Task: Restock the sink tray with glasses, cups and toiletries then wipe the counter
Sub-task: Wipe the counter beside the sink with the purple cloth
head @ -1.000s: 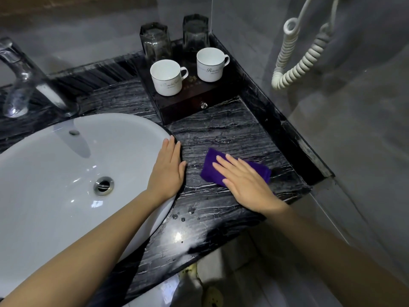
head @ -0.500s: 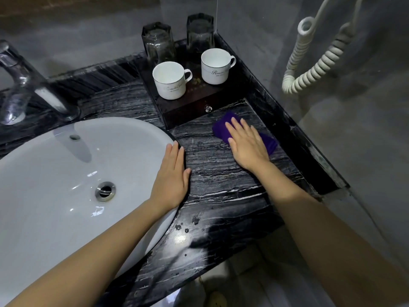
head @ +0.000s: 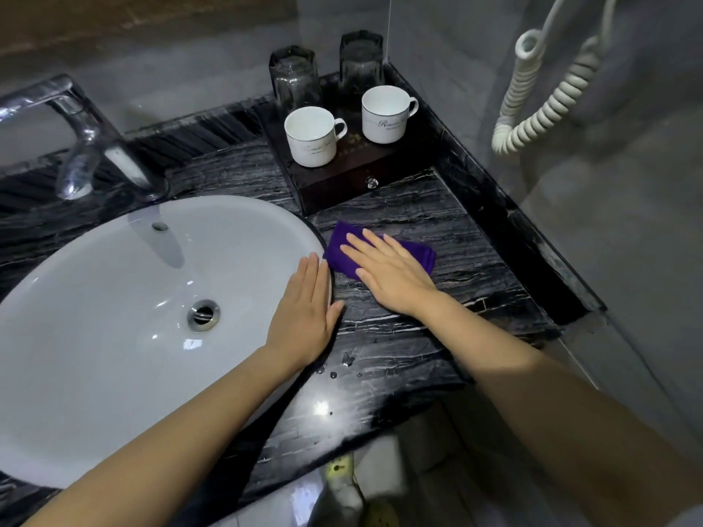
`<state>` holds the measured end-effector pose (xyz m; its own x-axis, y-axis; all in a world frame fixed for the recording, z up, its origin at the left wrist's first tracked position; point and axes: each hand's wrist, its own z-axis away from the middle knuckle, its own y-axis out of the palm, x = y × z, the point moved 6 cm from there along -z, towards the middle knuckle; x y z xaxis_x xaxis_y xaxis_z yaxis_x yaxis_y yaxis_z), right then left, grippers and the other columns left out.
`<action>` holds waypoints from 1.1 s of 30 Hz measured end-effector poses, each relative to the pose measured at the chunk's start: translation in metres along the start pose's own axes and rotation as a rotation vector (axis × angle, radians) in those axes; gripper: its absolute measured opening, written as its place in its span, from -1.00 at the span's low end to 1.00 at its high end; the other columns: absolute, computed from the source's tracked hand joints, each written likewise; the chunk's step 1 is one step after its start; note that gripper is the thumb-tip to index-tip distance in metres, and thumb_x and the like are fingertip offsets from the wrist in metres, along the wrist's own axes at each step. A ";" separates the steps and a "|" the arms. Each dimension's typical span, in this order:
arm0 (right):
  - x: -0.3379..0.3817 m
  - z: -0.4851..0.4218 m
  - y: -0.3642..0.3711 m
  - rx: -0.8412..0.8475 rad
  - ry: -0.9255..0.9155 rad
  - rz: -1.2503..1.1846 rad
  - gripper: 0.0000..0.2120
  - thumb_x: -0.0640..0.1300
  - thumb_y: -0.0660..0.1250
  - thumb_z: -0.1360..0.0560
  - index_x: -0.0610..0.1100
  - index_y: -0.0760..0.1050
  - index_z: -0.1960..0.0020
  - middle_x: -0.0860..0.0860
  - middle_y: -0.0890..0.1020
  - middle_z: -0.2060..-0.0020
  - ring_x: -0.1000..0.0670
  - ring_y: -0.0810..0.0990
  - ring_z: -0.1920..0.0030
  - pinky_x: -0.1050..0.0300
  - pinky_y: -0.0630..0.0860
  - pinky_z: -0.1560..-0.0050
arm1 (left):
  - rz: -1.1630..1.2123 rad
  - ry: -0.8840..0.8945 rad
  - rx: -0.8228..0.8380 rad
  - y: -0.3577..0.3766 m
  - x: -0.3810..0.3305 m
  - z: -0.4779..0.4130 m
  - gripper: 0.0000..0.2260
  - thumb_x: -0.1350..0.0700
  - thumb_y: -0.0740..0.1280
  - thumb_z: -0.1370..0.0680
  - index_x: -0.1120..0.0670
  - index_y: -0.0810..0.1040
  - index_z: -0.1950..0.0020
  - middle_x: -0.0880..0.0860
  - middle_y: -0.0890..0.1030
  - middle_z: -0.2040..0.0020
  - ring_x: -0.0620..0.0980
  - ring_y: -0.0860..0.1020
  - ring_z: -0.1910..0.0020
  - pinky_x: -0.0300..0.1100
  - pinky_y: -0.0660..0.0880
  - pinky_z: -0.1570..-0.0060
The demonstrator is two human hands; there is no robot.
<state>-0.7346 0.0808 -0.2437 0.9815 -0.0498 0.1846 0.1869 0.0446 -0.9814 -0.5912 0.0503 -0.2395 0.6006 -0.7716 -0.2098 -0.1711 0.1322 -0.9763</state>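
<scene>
Cloth [head: 414,252] crosswise under right hand [head: 392,273] (flat)

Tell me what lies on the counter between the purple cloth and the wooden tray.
Nothing: the head view shows bare black marble between the purple cloth and the wooden tray.

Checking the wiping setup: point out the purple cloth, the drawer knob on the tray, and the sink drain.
purple cloth [head: 416,252], head view, on the bare right end beside the right hand.
drawer knob [head: 371,181], head view, on the knob's round face.
sink drain [head: 203,314], head view, on the metal ring's centre.
</scene>
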 end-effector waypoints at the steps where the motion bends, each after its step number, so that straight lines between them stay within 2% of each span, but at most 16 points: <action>1: 0.005 0.005 0.001 0.004 -0.006 -0.004 -0.53 -0.03 -0.06 -0.64 0.01 0.01 -0.55 0.08 0.04 -0.56 0.02 -0.07 -0.56 0.04 -0.15 -0.55 | -0.006 0.007 -0.001 -0.001 -0.002 0.010 -0.35 -0.15 -0.18 -0.61 0.37 0.22 -0.42 0.36 0.27 -0.43 0.27 0.19 -0.44 -0.05 -0.01 -0.45; 9: 0.039 0.052 0.007 0.012 -0.007 -0.056 -0.52 -0.03 -0.05 -0.64 -0.04 0.03 -0.55 0.08 0.04 -0.56 0.02 -0.07 -0.56 0.02 -0.16 -0.55 | -0.030 -0.003 0.023 -0.005 -0.006 0.062 -0.34 -0.18 -0.17 -0.61 0.34 0.21 -0.43 0.32 0.26 -0.44 0.13 0.08 -0.46 -0.15 -0.11 -0.44; 14: 0.057 0.078 0.014 0.017 -0.011 -0.052 -0.51 -0.02 -0.10 -0.62 -0.04 0.05 -0.54 0.07 0.06 -0.55 0.01 -0.06 -0.56 0.04 -0.17 -0.54 | -0.069 -0.023 0.026 -0.007 -0.005 0.078 -0.31 -0.21 -0.16 -0.60 0.34 0.27 -0.40 0.33 0.33 -0.41 0.23 0.27 -0.41 -0.10 0.02 -0.42; 20: 0.080 0.097 0.022 0.016 0.005 -0.031 -0.45 0.01 -0.19 -0.56 -0.06 0.04 -0.54 0.06 0.07 -0.55 -0.01 -0.05 -0.56 0.05 -0.24 -0.50 | -0.089 -0.034 0.030 -0.011 -0.003 0.102 -0.28 -0.24 -0.17 -0.59 0.35 0.27 -0.40 0.33 0.32 -0.41 0.24 0.28 -0.41 -0.23 -0.13 -0.43; 23: 0.091 0.105 0.026 0.016 0.028 -0.004 -0.43 0.01 -0.20 -0.55 -0.08 0.14 -0.52 0.03 0.18 -0.53 -0.04 0.08 -0.54 0.01 -0.13 -0.50 | -0.094 -0.052 0.036 -0.012 0.000 0.115 -0.28 -0.24 -0.16 -0.59 0.34 0.27 -0.40 0.32 0.33 -0.41 0.22 0.29 -0.40 -0.25 -0.15 -0.43; 25: 0.099 0.112 0.030 0.013 0.050 0.046 -0.46 0.00 -0.12 -0.55 -0.07 0.27 -0.47 0.03 0.32 -0.48 -0.04 0.24 -0.50 -0.03 -0.01 -0.53 | -0.098 -0.063 0.041 -0.012 0.000 0.121 -0.28 -0.25 -0.16 -0.58 0.34 0.27 -0.40 0.31 0.33 -0.41 0.21 0.29 -0.40 -0.26 -0.15 -0.43; 28: 0.107 0.122 0.031 -0.017 0.015 0.049 -0.52 0.00 -0.01 -0.52 -0.03 0.41 -0.38 0.07 0.47 -0.38 -0.01 0.41 -0.40 0.01 0.12 -0.44 | -0.106 -0.064 0.052 -0.010 0.002 0.124 -0.28 -0.25 -0.16 -0.58 0.32 0.27 -0.40 0.31 0.32 -0.42 0.23 0.29 -0.41 -0.23 -0.11 -0.42; 33: 0.088 0.119 0.023 -0.017 -0.097 -0.022 -0.52 -0.01 -0.02 -0.55 -0.01 0.34 -0.43 0.06 0.40 -0.43 -0.02 0.35 -0.44 -0.01 0.13 -0.47 | -0.121 -0.070 0.073 -0.008 0.004 0.125 -0.29 -0.25 -0.15 -0.58 0.30 0.24 -0.43 0.27 0.29 -0.45 0.21 0.27 -0.43 -0.20 -0.09 -0.44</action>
<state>-0.6396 0.1964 -0.2436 0.9767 0.0465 0.2095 0.2085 0.0272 -0.9777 -0.4897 0.1241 -0.2392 0.6671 -0.7394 -0.0906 -0.0381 0.0875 -0.9954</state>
